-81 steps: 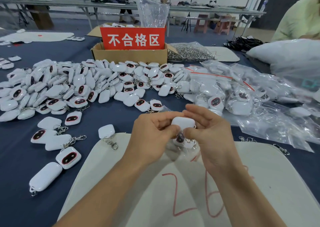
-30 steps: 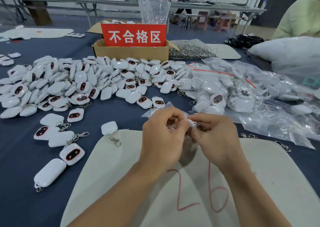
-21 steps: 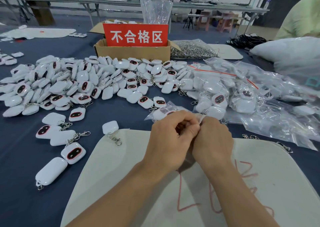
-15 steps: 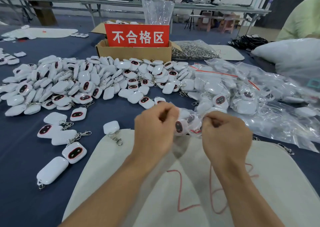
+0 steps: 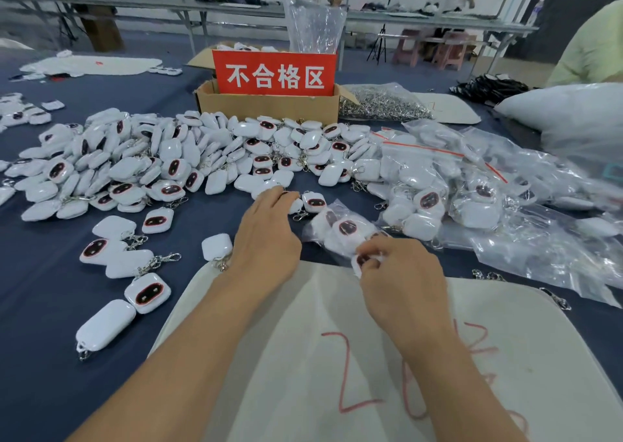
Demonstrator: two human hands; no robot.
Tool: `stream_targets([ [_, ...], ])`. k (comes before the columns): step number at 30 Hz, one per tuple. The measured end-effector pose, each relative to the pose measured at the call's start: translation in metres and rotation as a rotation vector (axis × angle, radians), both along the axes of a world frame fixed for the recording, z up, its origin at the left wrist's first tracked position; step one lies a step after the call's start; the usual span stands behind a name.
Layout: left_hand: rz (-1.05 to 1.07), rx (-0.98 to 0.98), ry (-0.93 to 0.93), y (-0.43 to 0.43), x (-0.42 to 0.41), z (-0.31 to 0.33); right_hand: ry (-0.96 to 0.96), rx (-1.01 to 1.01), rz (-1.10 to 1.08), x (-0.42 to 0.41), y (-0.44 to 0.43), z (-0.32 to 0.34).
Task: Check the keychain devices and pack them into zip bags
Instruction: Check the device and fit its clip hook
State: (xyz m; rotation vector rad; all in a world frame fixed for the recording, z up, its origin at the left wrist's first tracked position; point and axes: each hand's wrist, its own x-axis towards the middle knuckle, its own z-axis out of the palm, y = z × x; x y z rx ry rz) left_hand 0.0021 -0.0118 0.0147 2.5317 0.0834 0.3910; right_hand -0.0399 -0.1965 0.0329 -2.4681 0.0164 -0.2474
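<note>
Small white keychain devices with dark red-rimmed faces lie in a big pile (image 5: 161, 165) across the blue table. My left hand (image 5: 269, 229) reaches forward, its fingertips touching a device (image 5: 266, 185) at the pile's near edge. My right hand (image 5: 401, 273) pinches the near corner of a clear zip bag (image 5: 344, 232) that holds several devices. That bag rests on the table, just beyond the white pad (image 5: 337, 357).
A cardboard box (image 5: 269, 106) with a red sign (image 5: 274, 76) stands behind the pile. Filled zip bags (image 5: 472, 189) are heaped at right, and a bag of metal clips (image 5: 381, 104) lies behind them. Loose devices (image 5: 148, 293) lie at left. A person in pale green (image 5: 593, 50) is at far right.
Both hands held the zip bag up between them. Now my left hand has let go and reached forward to the pile, and my right hand has lowered the bag onto the table.
</note>
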Motion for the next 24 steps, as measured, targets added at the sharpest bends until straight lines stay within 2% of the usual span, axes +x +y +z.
stream_targets([
  [3, -0.005, 0.068, 0.056, 0.003, 0.017, 0.009, -0.053, 0.009, -0.042, 0.004, -0.002, -0.004],
  [6, -0.132, 0.131, 0.137, -0.001, 0.04, 0.019, -0.12, 0.045, 0.164, 0.003, 0.006, -0.005],
  [8, -0.232, 0.178, 0.204, -0.005, 0.051, 0.015, -0.037, -0.133, 0.327, 0.003, 0.009, -0.009],
  [9, -0.244, 0.193, 0.219, -0.005, 0.054, 0.012, -0.003, -0.204, 0.343, 0.004, 0.009, -0.012],
  [12, -0.159, 0.155, 0.127, -0.003, 0.056, 0.001, 0.014, -0.216, 0.217, 0.011, 0.006, -0.016],
  [15, -0.059, 0.22, 0.021, 0.001, 0.05, -0.007, -0.03, -0.173, 0.113, 0.012, 0.007, -0.017],
  [19, 0.015, 0.326, 0.007, 0.005, 0.041, -0.008, -0.135, -0.168, 0.131, 0.005, 0.012, -0.015],
  [24, 0.055, 0.078, 0.064, 0.008, 0.028, -0.006, -0.141, -0.07, 0.069, 0.004, 0.015, -0.013],
])
